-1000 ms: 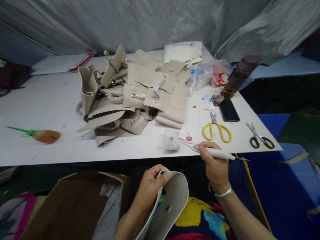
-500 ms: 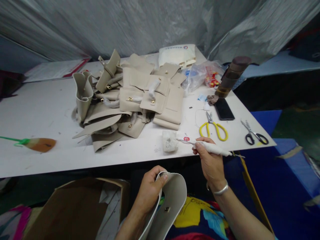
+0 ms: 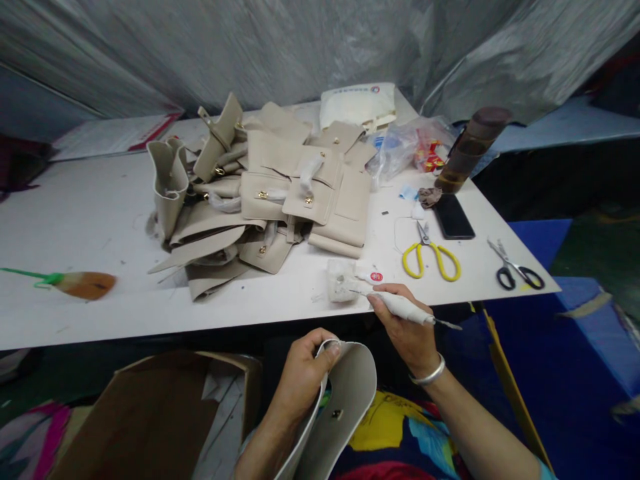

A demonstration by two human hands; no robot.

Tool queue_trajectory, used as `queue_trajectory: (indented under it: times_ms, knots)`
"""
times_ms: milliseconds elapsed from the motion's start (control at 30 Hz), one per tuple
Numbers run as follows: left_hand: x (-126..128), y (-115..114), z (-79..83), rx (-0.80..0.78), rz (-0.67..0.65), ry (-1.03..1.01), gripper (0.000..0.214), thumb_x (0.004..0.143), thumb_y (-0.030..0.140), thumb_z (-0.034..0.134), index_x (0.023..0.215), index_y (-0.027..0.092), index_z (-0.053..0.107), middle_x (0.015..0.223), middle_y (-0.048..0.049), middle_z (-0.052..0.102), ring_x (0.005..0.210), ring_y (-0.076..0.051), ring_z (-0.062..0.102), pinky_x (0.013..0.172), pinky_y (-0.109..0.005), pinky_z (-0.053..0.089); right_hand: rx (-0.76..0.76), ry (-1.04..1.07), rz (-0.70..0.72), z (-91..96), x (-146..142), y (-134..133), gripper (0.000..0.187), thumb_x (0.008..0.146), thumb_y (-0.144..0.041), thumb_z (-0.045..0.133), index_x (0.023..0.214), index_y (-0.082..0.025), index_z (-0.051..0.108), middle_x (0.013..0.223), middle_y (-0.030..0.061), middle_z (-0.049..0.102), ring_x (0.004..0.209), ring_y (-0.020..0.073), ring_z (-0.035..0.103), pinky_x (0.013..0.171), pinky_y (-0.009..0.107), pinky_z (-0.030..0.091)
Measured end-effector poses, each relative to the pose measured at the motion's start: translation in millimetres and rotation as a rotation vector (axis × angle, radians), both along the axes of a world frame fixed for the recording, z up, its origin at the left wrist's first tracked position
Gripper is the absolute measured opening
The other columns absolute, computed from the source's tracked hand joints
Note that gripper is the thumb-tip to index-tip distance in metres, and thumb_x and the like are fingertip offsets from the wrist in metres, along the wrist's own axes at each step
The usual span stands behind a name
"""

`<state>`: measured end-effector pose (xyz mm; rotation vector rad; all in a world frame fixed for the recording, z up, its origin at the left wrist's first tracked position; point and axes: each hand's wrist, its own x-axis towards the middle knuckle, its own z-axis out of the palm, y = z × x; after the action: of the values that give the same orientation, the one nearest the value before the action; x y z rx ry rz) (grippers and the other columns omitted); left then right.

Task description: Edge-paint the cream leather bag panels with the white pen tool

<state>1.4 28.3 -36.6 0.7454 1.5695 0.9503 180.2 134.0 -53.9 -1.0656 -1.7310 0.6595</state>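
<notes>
My left hand (image 3: pixel 300 377) is closed on the curled top edge of a beige leather bag piece (image 3: pixel 345 407), which hangs over my lap below the table edge. A small metal stud shows on the piece's inner face. My right hand (image 3: pixel 407 330) grips a white pen-shaped tool (image 3: pixel 400 307), and its thin metal tip reaches into a small clear plastic packet (image 3: pixel 343 279) at the table's front edge. A white tube with a red label (image 3: pixel 373 275) lies beside the packet.
A heap of beige bag parts (image 3: pixel 265 193) fills the middle of the white table (image 3: pixel 85 220). Yellow scissors (image 3: pixel 431 253), black scissors (image 3: pixel 517 270), a phone (image 3: pixel 453 217) and a brown bottle (image 3: pixel 467 150) lie to the right. A brush (image 3: pixel 75 283) lies left; a cardboard box (image 3: pixel 145 420) stands below.
My right hand has moved left along the table edge with the white tool, whose tip now reaches the plastic packet. My left hand holds the bag piece still.
</notes>
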Motion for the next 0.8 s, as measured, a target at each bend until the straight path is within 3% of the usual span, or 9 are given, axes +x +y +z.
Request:
queue_trajectory:
  times_ms: [300, 800]
  knots:
    - [-2.8, -0.4, -1.6, -0.034, 0.034, -0.034, 0.031, 0.07, 0.044, 0.077, 0.076, 0.015, 0.067, 0.07, -0.0005, 0.058, 0.069, -0.016, 0.047, 0.066, -0.028, 0.037, 0.039, -0.058, 0.03, -7.8, -3.6, 3.2, 0.013, 0.099, -0.034, 0.07, 0.105, -0.023, 0.07, 0.094, 0.0014, 0.077, 0.079, 0.0171, 0.075, 0.078, 0.028, 0.06]
    - [-4.3, -2.4, -1.6, -0.019, -0.02, 0.044, 0.026, 0.074, 0.04, 0.076, 0.081, 0.015, 0.071, 0.073, -0.0013, 0.063, 0.071, -0.016, 0.052, 0.069, -0.029, 0.04, 0.117, -0.072, 0.083, -10.2, -8.6, 5.8, 0.013, 0.097, -0.026, 0.072, 0.108, -0.021, 0.071, 0.101, 0.004, 0.078, 0.091, 0.0176, 0.076, 0.087, 0.029, 0.059]
